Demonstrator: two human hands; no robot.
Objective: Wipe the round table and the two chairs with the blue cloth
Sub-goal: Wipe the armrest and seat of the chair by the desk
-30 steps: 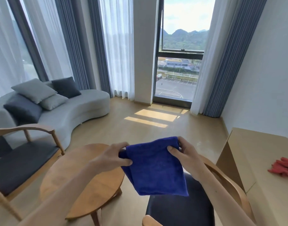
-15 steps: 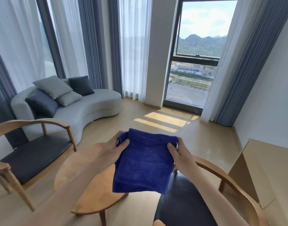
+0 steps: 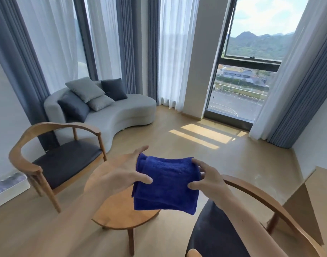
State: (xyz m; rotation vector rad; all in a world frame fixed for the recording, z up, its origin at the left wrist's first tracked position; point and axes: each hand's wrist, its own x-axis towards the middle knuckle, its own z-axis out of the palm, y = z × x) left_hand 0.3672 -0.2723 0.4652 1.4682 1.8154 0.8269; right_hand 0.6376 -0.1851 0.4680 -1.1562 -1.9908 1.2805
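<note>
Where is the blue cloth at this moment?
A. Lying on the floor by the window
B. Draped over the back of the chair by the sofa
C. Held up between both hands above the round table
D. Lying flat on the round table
C: the left hand and the right hand each grip a side of the folded blue cloth, which hangs in the air above the round table.
</note>
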